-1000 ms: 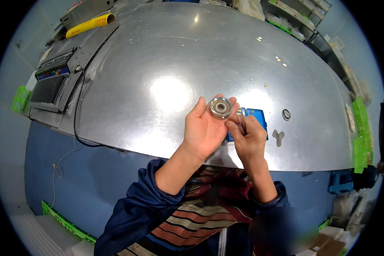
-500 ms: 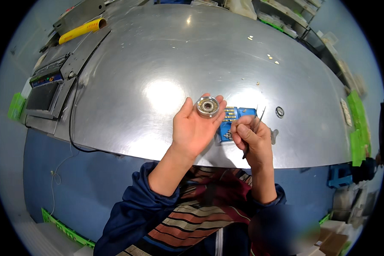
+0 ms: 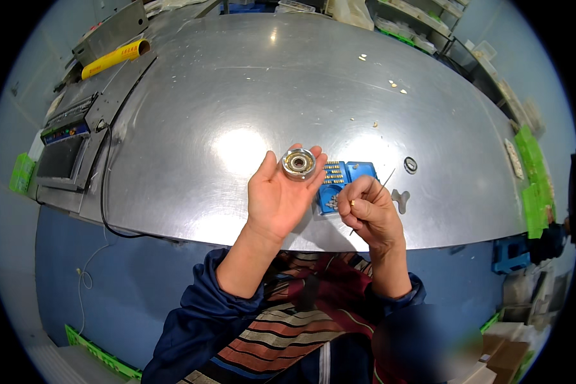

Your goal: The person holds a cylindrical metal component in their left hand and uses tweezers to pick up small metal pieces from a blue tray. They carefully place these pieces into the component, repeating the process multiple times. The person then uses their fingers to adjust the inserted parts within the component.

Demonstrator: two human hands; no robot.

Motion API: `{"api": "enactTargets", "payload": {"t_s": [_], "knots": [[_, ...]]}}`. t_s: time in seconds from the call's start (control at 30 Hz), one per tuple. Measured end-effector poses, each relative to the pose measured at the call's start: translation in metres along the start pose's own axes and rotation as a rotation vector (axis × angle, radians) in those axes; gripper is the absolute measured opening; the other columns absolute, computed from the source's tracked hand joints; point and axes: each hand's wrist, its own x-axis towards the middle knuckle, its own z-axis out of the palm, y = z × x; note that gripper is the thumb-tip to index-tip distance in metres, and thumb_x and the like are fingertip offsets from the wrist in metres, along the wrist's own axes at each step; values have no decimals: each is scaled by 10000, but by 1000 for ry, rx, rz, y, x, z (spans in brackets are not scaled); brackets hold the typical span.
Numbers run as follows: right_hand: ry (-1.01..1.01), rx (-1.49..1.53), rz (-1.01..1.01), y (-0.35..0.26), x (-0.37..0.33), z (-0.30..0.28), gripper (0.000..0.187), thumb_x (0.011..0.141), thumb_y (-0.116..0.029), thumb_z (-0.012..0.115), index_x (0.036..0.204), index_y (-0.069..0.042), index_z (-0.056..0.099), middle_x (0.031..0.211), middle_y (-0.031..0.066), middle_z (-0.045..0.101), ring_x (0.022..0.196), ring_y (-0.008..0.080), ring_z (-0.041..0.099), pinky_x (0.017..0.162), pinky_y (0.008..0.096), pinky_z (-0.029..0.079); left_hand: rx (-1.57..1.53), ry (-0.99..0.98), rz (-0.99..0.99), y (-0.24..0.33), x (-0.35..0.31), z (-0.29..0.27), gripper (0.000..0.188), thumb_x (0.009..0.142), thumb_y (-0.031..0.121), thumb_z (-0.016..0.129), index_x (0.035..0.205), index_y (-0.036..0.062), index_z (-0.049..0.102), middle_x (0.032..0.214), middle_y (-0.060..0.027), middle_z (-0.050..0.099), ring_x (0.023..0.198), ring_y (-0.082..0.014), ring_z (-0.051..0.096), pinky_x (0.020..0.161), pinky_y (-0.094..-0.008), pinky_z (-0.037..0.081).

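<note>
My left hand (image 3: 275, 195) is held palm up above the table. On its fingers rests a round, shiny silver-rimmed disc (image 3: 299, 164) with a golden ring inside and a bearing-like centre. To its right, my right hand (image 3: 372, 211) is closed around thin dark tweezers (image 3: 390, 179), whose ends stick out above and below the fist. A tiny gold-coloured piece (image 3: 352, 203) shows between its thumb and forefinger. Partly behind the two hands lies a blue parts tray (image 3: 363, 169) with rows of small gold pieces and a heap of small grey ones.
Right of the tray lie a dark-rimmed round part (image 3: 410, 165) and a flat grey three-lobed piece (image 3: 400, 201). Small pale scraps (image 3: 393, 84) are scattered farther back on the metal table (image 3: 192, 128). At left stand a dark-screened device (image 3: 64, 157), its black cable and a yellow tube (image 3: 115, 59).
My right hand has turned, and the tweezers now slant across the fist with the gold-coloured piece showing at the fingertips. The disc stays on my left hand; the whole view has shifted slightly.
</note>
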Motion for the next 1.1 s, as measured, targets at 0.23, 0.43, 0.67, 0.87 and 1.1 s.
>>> {"api": "enactTargets", "payload": {"t_s": [0.23,0.43,0.67,0.87,1.1], "knots": [[71,27,-4,3,-1,-5,150,897,-86,628,1029,-14,618,817,131,628,563,102,476,459,193,334,-48,7,7,4,2,-1,502,1021,381,308,1271,-39,422,1403,-252,362,1365,-408,287,1126,-525,265],[166,71,34,0,-1,-10,132,908,-85,612,1018,-18,635,824,120,640,551,100,501,432,179,340,26,13,29,8,7,2,458,1029,398,278,1260,27,414,1372,-231,389,1367,-363,294,1142,-483,228],[339,17,81,-8,2,-8,115,915,-75,596,1000,-3,622,814,123,647,567,109,543,423,183,371,33,13,21,17,17,1,465,1029,402,269,1259,25,415,1369,-228,391,1361,-363,303,1142,-478,229],[433,32,88,-7,9,-15,90,914,-58,580,976,3,601,834,112,627,588,100,520,433,186,359,55,27,20,26,33,7,522,1029,389,259,1253,-49,432,1404,-263,365,1369,-392,292,1132,-515,256],[451,-195,110,-26,7,-24,145,910,-49,576,1025,29,618,781,48,582,589,71,469,448,185,321,155,-14,-16,41,55,21,500,1034,391,230,1243,-20,422,1380,-256,377,1374,-373,281,1150,-481,216]]}}
